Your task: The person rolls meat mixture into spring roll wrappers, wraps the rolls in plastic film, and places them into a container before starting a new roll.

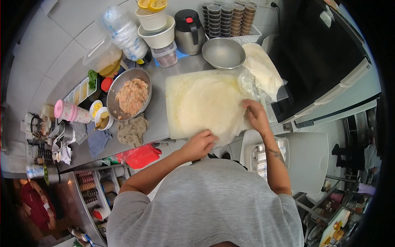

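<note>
A thin, pale dough sheet (207,105) lies spread on the white cutting board (172,88), its near edge drooping past the board's front. My left hand (200,144) is at that near edge, fingers curled in and closed on the sheet. On the right side, my right hand (256,115) pinches the sheet's edge between thumb and fingers; the fingertips are partly hidden. More pale sheets (263,68) are stacked behind the right hand, partly in clear plastic wrap (250,84). Left of the board stands a metal bowl (149,78) of pinkish, orange-flecked filling (131,96).
An empty-looking steel bowl (223,53) and a steel jug (189,33) stand behind the board. A crumpled cloth (132,131) and small bowls, one with a spoon (103,119), sit at left. A dark-fronted appliance (317,53) borders the right. Another person (36,201) is at lower left.
</note>
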`<act>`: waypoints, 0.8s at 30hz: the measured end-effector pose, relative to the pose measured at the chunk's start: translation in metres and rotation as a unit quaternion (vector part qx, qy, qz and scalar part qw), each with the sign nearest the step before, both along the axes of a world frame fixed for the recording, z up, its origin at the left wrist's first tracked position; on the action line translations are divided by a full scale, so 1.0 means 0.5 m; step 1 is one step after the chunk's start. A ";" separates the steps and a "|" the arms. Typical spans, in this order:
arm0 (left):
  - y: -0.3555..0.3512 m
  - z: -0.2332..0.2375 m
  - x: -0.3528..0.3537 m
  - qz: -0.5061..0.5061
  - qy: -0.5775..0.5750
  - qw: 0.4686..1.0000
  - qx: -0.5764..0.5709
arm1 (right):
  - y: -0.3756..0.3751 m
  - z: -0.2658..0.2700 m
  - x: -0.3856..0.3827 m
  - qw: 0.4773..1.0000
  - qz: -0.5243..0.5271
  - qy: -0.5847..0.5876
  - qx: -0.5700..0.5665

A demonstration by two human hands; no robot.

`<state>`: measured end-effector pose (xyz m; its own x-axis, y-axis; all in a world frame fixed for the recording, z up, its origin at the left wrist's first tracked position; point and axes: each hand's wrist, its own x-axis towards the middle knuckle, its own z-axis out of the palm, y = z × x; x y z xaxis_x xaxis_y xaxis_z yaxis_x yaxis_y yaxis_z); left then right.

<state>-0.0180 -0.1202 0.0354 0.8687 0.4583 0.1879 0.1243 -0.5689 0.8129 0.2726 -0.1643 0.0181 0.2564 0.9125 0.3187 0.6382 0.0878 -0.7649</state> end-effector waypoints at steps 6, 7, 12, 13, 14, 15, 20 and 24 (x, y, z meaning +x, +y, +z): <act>0.232 -0.006 0.052 0.300 0.000 0.942 0.149 | 0.042 -0.004 0.004 0.994 -0.089 -0.009 -0.056; 0.267 -0.016 0.065 0.348 0.010 0.924 0.161 | 0.056 -0.006 -0.002 0.992 -0.100 -0.052 -0.058; 0.348 -0.073 0.095 0.326 0.124 0.924 0.155 | 0.114 -0.023 -0.027 0.977 -0.143 -0.156 -0.034; 0.352 -0.073 0.095 0.307 0.145 0.931 0.135 | 0.120 -0.032 -0.026 0.975 -0.149 -0.166 -0.020; 0.355 -0.073 0.093 0.298 0.145 0.935 0.127 | 0.126 -0.040 -0.024 0.972 -0.155 -0.175 -0.006; 0.358 -0.068 0.092 0.290 0.145 0.939 0.119 | 0.131 -0.036 -0.026 0.969 -0.161 -0.185 0.008; 0.363 -0.036 0.088 0.295 0.077 0.952 -0.024 | 0.132 -0.030 -0.028 0.989 -0.136 -0.044 -0.038; 0.388 -0.039 0.099 0.305 0.012 0.946 0.112 | 0.126 -0.015 -0.035 0.992 -0.124 -0.009 -0.037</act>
